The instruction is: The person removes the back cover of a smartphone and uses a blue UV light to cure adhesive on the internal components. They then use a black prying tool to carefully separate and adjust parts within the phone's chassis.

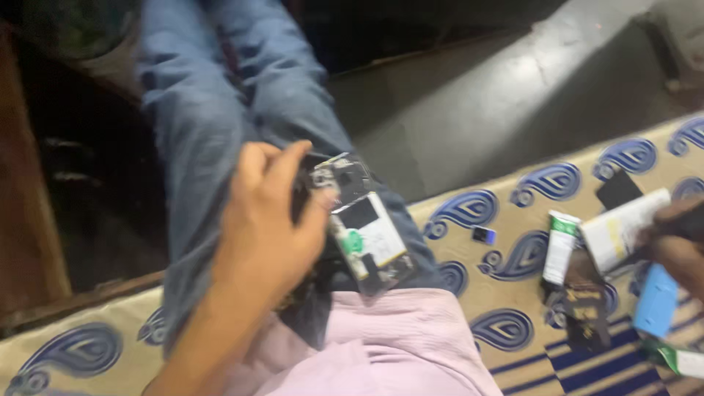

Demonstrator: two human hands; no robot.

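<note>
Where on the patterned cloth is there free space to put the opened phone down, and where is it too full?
Free: the cloth between the pink shirt and the white tube, with only a small dark chip near its upper edge. Also the strip at far left, beside the jeans. Crowded: the right end, around the blue case, white box and right hand. The left hand holds the phone.

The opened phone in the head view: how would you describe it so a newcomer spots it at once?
Start at the blue jeans stretching up the picture from the pink shirt. On the lap, the left hand holds an opened phone with its back cover off. Unlike the boxes on the patterned cloth, it shows bare circuitry and a white battery.
</note>
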